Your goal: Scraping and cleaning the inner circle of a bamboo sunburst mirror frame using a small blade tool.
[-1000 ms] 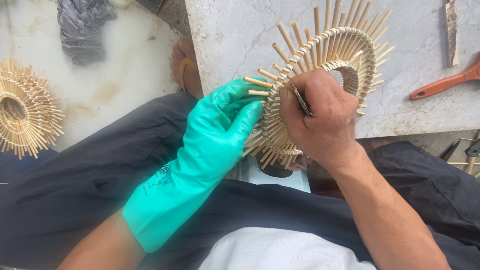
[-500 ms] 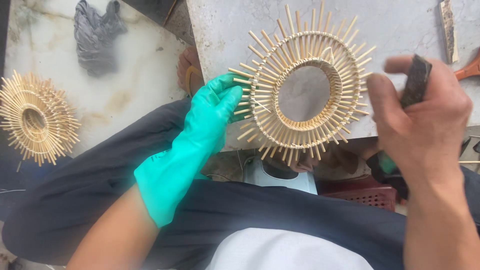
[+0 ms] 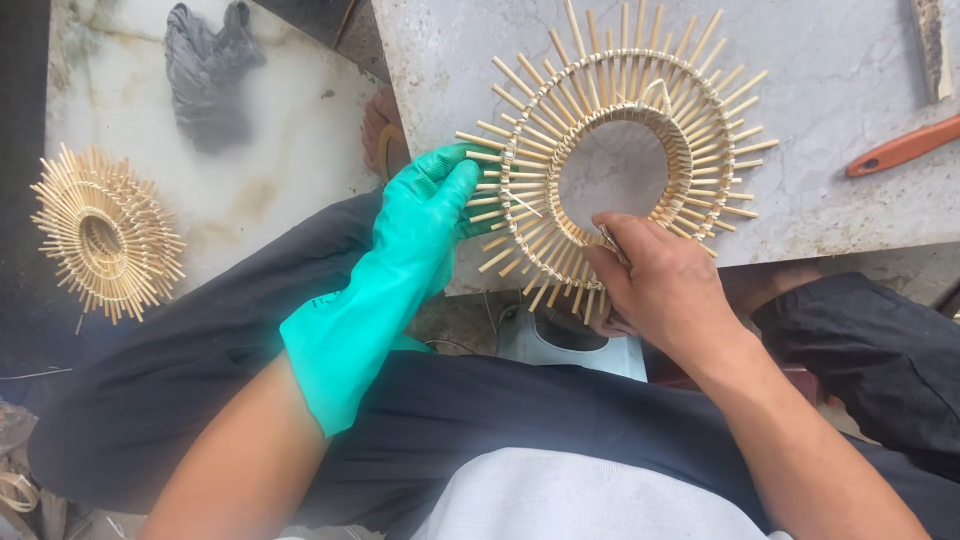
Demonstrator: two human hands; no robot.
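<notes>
A round sunburst frame of thin bamboo sticks woven around an open ring lies at the near edge of a grey stone slab. My left hand, in a teal rubber glove, grips the frame's left rim. My bare right hand rests on the frame's lower rim, fingers closed around a small dark tool whose tip shows at the ring's inner edge.
A stack of similar sunburst frames lies on the pale floor at left, with a grey crumpled cloth behind it. An orange-handled tool and a rough stick lie on the slab at right. A white container sits below.
My right hand, lifted off to the right with the dark tool half a second ago, has come back down onto the frame's lower rim. The gloved left hand kept its hold.
</notes>
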